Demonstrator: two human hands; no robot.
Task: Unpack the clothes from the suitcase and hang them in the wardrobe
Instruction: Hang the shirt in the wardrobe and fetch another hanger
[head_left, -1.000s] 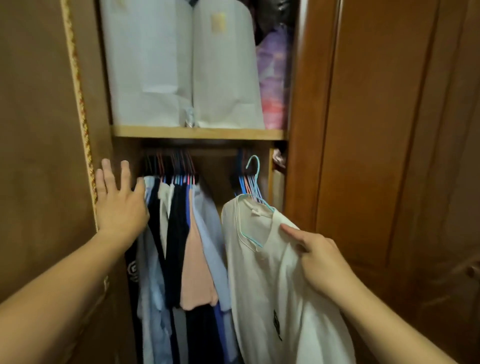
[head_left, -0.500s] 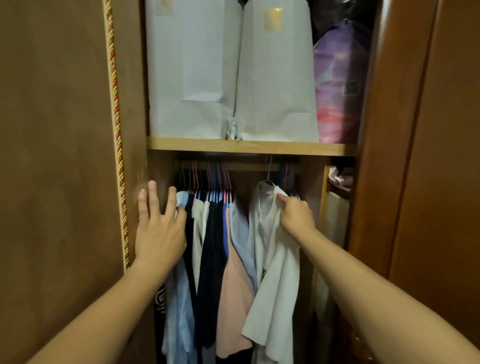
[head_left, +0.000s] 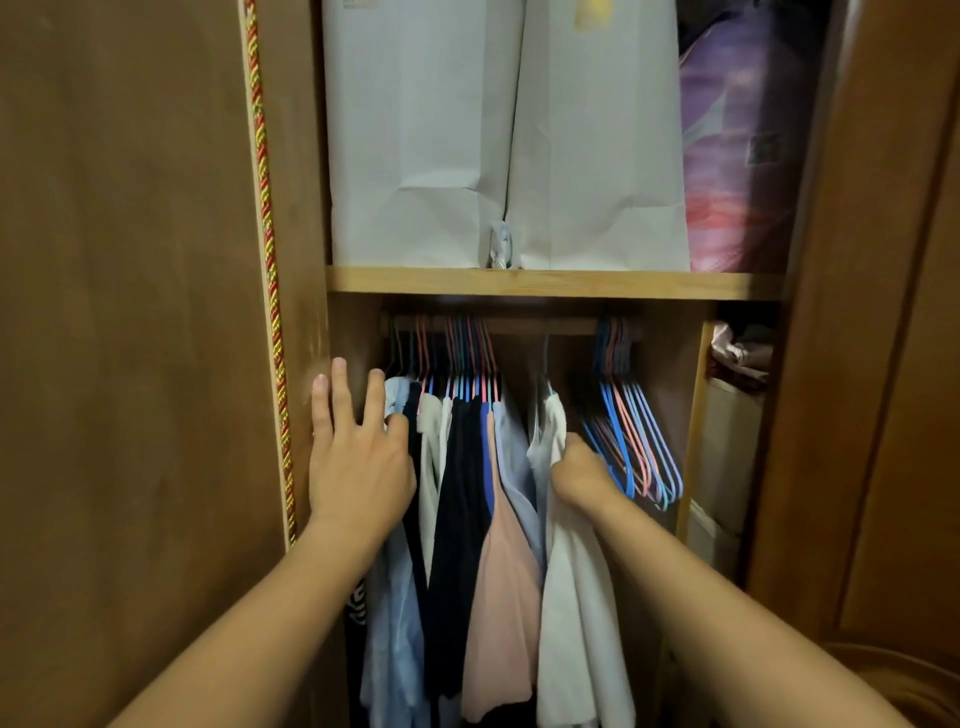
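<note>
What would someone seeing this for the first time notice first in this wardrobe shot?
Probably the two hands reaching in at the centre: the left hand spread open against the packed row of hanging clothes, and the right hand gripping a white shirt hung from the rail. Next, the bunch of empty coloured hangers at the rail's right end, and the two big white paper bags on the shelf above.

White shirt beside pink top, navy garment — red-and-gold twisted cord on brown door.
</note>
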